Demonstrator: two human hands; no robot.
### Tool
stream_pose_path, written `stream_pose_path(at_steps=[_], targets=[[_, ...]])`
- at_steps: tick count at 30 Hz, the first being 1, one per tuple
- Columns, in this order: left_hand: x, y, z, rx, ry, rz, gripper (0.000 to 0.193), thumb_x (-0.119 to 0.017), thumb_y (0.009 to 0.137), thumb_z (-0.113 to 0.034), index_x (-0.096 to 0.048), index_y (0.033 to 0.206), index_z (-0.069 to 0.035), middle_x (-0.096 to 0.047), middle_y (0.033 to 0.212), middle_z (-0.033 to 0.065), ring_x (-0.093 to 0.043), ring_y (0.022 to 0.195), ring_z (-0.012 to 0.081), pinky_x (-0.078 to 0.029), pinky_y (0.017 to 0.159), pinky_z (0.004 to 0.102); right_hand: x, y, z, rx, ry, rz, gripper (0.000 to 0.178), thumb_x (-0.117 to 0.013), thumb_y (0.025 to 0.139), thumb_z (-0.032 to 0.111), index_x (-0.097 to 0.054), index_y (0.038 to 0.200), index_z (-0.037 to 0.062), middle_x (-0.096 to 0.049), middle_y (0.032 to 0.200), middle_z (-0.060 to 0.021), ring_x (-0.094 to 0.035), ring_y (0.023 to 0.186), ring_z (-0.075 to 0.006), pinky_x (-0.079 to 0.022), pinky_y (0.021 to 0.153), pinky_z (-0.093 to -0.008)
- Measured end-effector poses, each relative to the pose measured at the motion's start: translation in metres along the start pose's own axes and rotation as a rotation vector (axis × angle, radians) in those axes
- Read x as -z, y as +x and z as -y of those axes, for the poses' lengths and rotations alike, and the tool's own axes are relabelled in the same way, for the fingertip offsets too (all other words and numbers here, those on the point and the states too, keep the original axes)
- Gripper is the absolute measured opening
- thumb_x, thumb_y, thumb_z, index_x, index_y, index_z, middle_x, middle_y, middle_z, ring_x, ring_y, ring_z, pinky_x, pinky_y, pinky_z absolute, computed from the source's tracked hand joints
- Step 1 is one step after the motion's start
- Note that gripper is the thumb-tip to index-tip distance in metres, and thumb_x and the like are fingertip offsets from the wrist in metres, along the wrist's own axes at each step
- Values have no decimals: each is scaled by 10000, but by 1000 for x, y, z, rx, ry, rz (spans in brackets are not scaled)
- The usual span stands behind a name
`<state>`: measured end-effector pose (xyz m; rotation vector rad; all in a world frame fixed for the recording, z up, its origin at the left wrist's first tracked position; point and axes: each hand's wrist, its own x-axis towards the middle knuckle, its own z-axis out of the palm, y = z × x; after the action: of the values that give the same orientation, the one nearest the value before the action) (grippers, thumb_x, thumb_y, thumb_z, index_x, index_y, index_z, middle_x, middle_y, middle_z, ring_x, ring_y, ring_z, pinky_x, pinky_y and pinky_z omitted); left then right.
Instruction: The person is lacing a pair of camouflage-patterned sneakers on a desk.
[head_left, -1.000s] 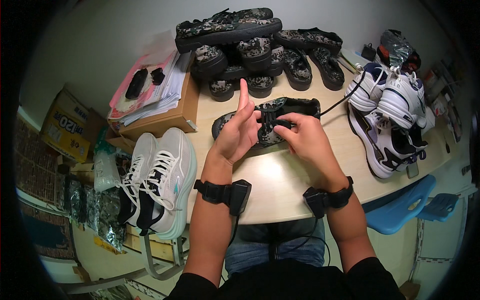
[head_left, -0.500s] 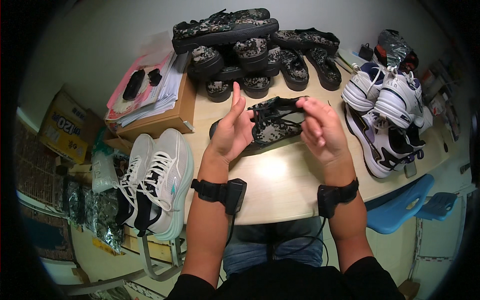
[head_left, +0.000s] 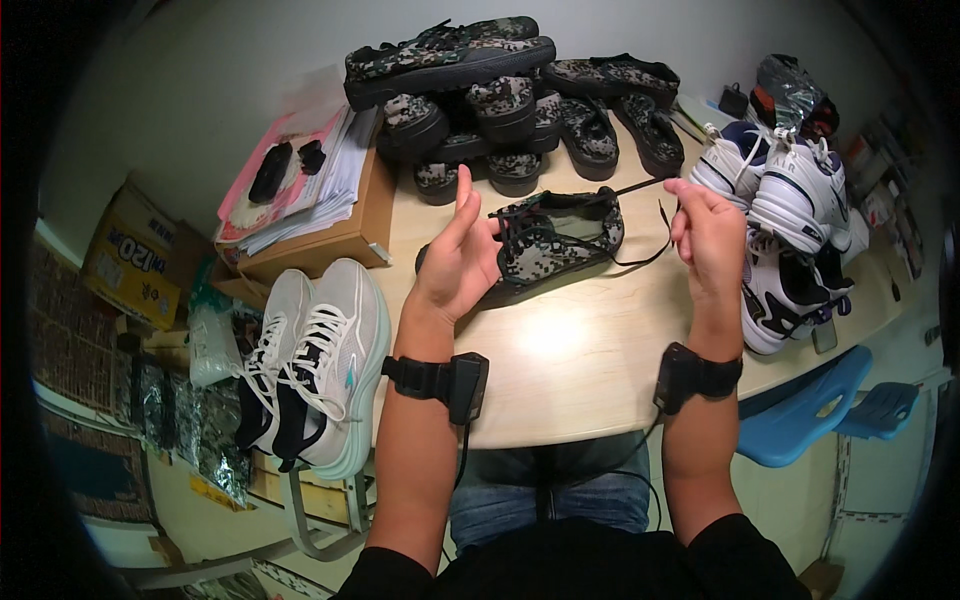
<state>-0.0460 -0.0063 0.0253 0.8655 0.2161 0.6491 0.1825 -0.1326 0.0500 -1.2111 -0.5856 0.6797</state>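
Camo shoe [head_left: 565,255] is on the bench [head_left: 530,390], toe left, heel right, sole down. We use it as landmark.

Right hand [head_left: 705,232]: grip closed, thumb and fingers pinching a black lace [head_left: 640,186] out to the right of the camo shoe's heel. One run looks near straight to the collar, another sags in a loop. Holding it off to the side probably stops the strands bunching over the opening.

Left hand [head_left: 458,262]: at the camo shoe's toe end, grip open, palm bared, one finger up. Fingertips reach the lacing; can't tell if they press. Our read: it steadies the toe against the pull.

Behind the camo shoe: a stack of camo shoes [head_left: 450,70], likely piled to save bench room. Left and behind: a cardboard box [head_left: 330,245] with papers [head_left: 335,195] on top. Left and nearer us: grey sneakers [head_left: 345,310], side by side. Right: white sneakers [head_left: 790,215], stacked. Sitting out to the sides, they seem placed to leave our arms space.
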Motion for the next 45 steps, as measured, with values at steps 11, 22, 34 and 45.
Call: stream_pose_path(at_steps=[11, 22, 34, 45], targets=[[-5, -1, 4, -33, 130, 77, 872, -455, 915, -473, 212, 1434, -258, -424, 1293, 290, -482, 1194, 366, -427, 972, 459, -43, -25, -14, -165, -29, 413, 313, -508, 947, 238, -609, 1089, -21, -535, 522, -40, -348, 317, -46, -230, 308, -199], [-17, -1, 5, 43, 75, 174, 874, -456, 919, -478, 217, 1433, -258, -450, 1259, 305, -489, 1183, 329, -433, 957, 403, -51, -26, -25, -493, 191, 620, 437, -392, 987, 333, -522, 1102, -68, -555, 522, -97, -367, 273, -80, -260, 280, -200], [-8, 2, 10, 3, 59, 126, 884, -476, 921, -463, 212, 1437, -256, -466, 1221, 235, -500, 1124, 289, -451, 921, 384, -28, -25, -5, -354, 652, 713, 495, -268, 1006, 321, -483, 1173, -92, -457, 493, -33, -334, 290, -70, -297, 287, -167], [-11, 1, 8, 31, 91, 106, 831, -447, 936, -428, 199, 1439, -283, -350, 1330, 279, -413, 1244, 344, -431, 953, 407, 5, 2, -4, -152, 1063, 633, 432, -349, 979, 246, -415, 1267, -69, -408, 536, -21, -297, 347, -82, -246, 330, -216]])
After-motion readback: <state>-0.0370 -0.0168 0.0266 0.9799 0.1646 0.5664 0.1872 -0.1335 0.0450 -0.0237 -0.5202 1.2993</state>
